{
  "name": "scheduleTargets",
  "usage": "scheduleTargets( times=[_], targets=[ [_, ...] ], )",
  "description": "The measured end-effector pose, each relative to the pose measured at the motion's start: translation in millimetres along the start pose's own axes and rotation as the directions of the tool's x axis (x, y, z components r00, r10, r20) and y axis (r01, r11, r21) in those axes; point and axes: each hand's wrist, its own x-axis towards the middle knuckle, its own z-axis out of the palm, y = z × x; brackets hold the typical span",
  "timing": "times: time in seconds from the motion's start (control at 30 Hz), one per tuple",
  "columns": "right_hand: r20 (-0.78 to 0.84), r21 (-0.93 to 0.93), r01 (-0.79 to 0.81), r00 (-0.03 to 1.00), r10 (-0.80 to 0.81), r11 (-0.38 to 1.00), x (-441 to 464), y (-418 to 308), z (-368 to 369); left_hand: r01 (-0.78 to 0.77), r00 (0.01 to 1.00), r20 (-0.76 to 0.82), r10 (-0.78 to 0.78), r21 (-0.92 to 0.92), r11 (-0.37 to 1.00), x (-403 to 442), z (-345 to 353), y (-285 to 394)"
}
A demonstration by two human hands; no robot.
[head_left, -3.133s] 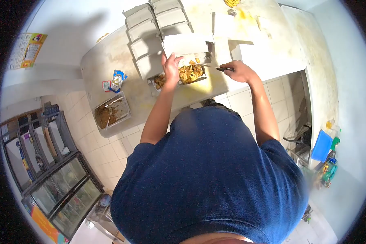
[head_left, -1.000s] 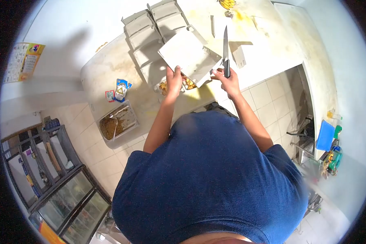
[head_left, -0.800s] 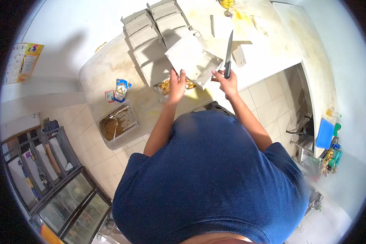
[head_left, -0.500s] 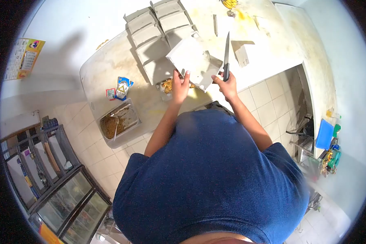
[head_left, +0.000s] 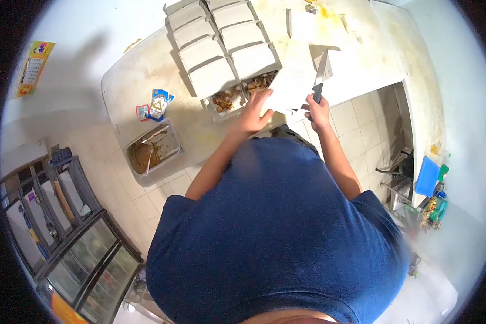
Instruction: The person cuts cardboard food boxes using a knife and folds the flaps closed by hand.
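My left hand (head_left: 255, 114) is at the counter's front edge, its fingers and thumb apart, just in front of the open boxes of food. My right hand (head_left: 319, 112) grips the black handle of a knife (head_left: 322, 70), whose blade points away from me. Between my hands is a glaring white patch; whether a white box lies in it I cannot tell. Chunky brown food fills the near left box (head_left: 225, 102) and the near right box (head_left: 261, 81). Their raised lids belong to two columns of white boxes (head_left: 201, 49).
A metal tray (head_left: 174, 141) of brown food with a spoon stands at the counter's left front. Behind it lie a blue-and-white packet (head_left: 159, 104) and a small red packet (head_left: 142, 112). A folded white piece (head_left: 329, 62) lies behind the knife. Glass-fronted cabinet (head_left: 86, 254) at lower left.
The white box held between both hands is no longer visible as a held box. My left hand has moved right and opened; my right hand, with the knife, has shifted slightly right.
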Motion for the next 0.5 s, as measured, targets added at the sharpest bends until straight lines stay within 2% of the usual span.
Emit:
scheduleTargets(
  times=[0.17, 0.27, 0.3, 0.4, 0.47, 0.5],
  targets=[
    [0.035, 0.158, -0.114, 0.993, 0.110, 0.981, -10, 5, -34, 0.047, 0.995, 0.087, -0.044, -0.038, 0.998, -7, 25, 1],
    [0.090, 0.333, -0.219, 0.976, 0.200, 0.917, -8, 11, -57, 0.096, 0.976, 0.191, -0.104, 0.049, 0.994, -11, 33, -4],
    [0.108, 0.300, -0.218, 0.975, 0.194, 0.928, -12, 6, -58, 0.095, 0.968, 0.226, -0.107, 0.061, 0.994, -13, 36, -6],
    [-0.016, -0.005, -0.134, 0.991, 0.134, 0.991, -23, 1, -49, 0.084, 0.945, 0.313, -0.094, 0.047, 0.995, -13, 44, -5],
    [-0.063, -0.066, -0.111, 0.992, 0.107, 0.992, -16, 10, -52, 0.078, 0.940, 0.334, -0.067, -0.020, 0.997, -9, 40, 5],
    [-0.070, -0.100, -0.094, 0.994, 0.087, 0.991, -19, 7, -46, 0.052, 0.960, 0.277, -0.038, -0.045, 0.998, -8, 40, 11]
  ],
)
